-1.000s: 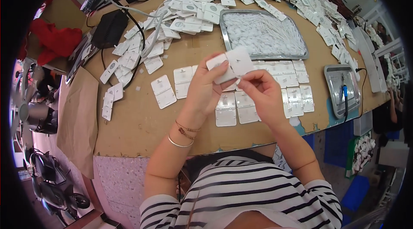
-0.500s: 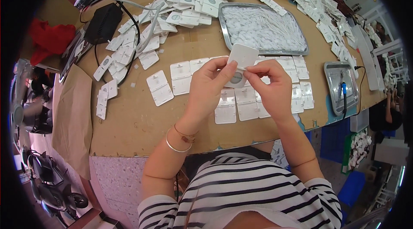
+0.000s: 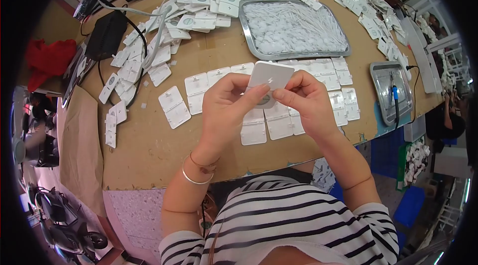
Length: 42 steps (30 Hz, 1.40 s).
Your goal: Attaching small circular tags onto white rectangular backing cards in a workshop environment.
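Note:
A white plastic hinged plate [image 3: 271,73], with a lightning-bolt mark on its upper half and a grey oval on its lower one, is held up over the table between both hands. My left hand [image 3: 224,108] is closed on its left side, thumb across the front at the fold. From the right, my right hand [image 3: 313,108] pinches it near the fold, thumb and fingers together. Part of the lower half is hidden behind the thumbs. Below and behind the hands, rows of similar white plates [image 3: 254,134] lie unfolded, inner side up.
A metal tray [image 3: 244,25] filled with small white parts sits beyond the rows. A large heap of white plates [image 3: 214,8] spreads over the back. At right, a smaller tray [image 3: 382,110] holds a blue-handled soldering iron [image 3: 395,93]. Cables and a black box [image 3: 106,35] lie left.
The held plate has tilted so that its lightning-bolt mark shows. My right thumb has moved onto its front by the fold. The whole view has shifted slightly.

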Each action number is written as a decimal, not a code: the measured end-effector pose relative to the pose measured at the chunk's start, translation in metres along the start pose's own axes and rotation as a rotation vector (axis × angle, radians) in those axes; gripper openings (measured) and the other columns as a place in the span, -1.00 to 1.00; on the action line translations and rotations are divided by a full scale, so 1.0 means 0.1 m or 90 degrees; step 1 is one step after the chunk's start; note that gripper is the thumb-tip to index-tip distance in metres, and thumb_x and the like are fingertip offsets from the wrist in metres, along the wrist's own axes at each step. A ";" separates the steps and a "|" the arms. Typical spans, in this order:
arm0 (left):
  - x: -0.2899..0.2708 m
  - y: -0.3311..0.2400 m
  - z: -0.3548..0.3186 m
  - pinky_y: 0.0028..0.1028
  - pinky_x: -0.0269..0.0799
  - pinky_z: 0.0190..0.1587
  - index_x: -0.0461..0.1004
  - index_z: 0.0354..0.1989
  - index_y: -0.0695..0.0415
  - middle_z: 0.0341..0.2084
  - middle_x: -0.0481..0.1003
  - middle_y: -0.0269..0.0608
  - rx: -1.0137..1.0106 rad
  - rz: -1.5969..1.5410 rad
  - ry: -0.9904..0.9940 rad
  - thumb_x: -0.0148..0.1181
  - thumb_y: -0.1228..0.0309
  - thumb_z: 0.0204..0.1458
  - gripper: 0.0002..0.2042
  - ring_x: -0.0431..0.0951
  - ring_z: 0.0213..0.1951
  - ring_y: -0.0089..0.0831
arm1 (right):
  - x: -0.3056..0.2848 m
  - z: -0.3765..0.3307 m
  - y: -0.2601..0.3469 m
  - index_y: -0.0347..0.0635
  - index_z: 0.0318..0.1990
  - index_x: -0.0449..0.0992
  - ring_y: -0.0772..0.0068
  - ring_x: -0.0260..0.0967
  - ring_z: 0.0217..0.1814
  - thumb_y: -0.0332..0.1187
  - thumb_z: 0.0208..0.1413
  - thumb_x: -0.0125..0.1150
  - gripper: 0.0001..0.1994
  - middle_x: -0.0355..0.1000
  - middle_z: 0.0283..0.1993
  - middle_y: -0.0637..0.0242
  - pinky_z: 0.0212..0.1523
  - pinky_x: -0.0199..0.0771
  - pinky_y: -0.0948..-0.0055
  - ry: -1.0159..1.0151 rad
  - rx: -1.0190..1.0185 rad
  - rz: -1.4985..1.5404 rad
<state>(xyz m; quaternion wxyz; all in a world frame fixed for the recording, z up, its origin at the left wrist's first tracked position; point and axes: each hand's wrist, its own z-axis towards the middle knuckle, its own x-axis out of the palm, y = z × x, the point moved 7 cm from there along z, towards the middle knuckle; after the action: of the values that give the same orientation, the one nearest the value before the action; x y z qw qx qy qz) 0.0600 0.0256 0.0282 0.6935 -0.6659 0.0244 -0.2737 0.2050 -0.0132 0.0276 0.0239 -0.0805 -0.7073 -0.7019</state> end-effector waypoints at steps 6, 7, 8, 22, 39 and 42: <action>0.05 0.01 -0.02 -0.48 0.43 -0.13 0.36 -0.17 0.27 -0.26 0.48 -0.16 0.038 -0.138 0.025 0.16 0.55 0.04 -0.80 0.48 -0.20 -0.51 | 0.04 -0.01 0.29 -0.27 -0.33 0.48 0.62 0.34 -0.23 -0.47 -0.08 0.30 -0.85 0.45 -0.34 0.37 -0.16 0.35 0.56 0.044 -0.079 -0.134; 0.04 0.01 -0.02 -0.48 0.43 -0.13 0.36 -0.17 0.27 -0.26 0.48 -0.16 0.037 -0.138 0.024 0.16 0.55 0.04 -0.80 0.48 -0.20 -0.51 | 0.05 -0.01 0.30 -0.27 -0.33 0.48 0.62 0.34 -0.23 -0.47 -0.08 0.30 -0.85 0.45 -0.34 0.37 -0.16 0.35 0.56 0.045 -0.078 -0.133; 0.05 0.01 -0.02 -0.46 0.42 -0.10 0.35 -0.15 0.27 -0.24 0.47 -0.16 0.038 -0.139 0.034 0.15 0.56 0.04 -0.79 0.47 -0.17 -0.49 | 0.05 -0.02 0.29 -0.27 -0.32 0.48 0.61 0.35 -0.24 -0.46 -0.08 0.31 -0.83 0.46 -0.35 0.38 -0.17 0.35 0.57 0.043 -0.063 -0.102; -0.01 0.09 -0.03 -0.55 0.45 -0.20 0.45 -0.27 0.32 -0.32 0.53 -0.16 -0.151 -0.019 -0.044 0.14 0.51 0.05 -0.86 0.52 -0.28 -0.53 | 0.05 0.03 0.25 -0.28 -0.43 0.47 0.69 0.29 -0.40 -0.47 -0.01 0.22 -0.92 0.43 -0.45 0.41 -0.35 0.29 0.64 -0.001 -0.179 -0.226; -0.28 0.19 0.08 -0.74 0.25 -0.42 0.35 -0.24 0.17 -0.40 0.46 -0.37 -0.164 -0.097 -0.161 0.02 0.29 0.15 -0.81 0.40 -0.38 -0.76 | -0.98 1.42 0.00 -0.21 -0.23 0.54 0.54 0.33 -0.34 -0.39 -0.02 0.20 -0.82 0.44 -0.31 0.35 -0.29 0.34 0.56 -0.091 -0.122 -0.725; -0.24 0.20 0.09 -0.74 0.25 -0.41 0.35 -0.23 0.17 -0.40 0.46 -0.37 -0.170 -0.098 -0.153 0.01 0.28 0.16 -0.80 0.41 -0.39 -0.75 | -0.94 1.53 -0.09 -0.23 -0.27 0.54 0.53 0.33 -0.34 -0.37 -0.05 0.23 -0.81 0.44 -0.31 0.33 -0.28 0.35 0.53 -0.045 -0.084 -0.804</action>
<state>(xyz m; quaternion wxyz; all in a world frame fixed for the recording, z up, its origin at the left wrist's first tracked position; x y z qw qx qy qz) 0.0496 0.0430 0.0027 0.5741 -0.7798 -0.0736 -0.2385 0.3087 0.1318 0.0027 -0.4229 0.3279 -0.5739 -0.6199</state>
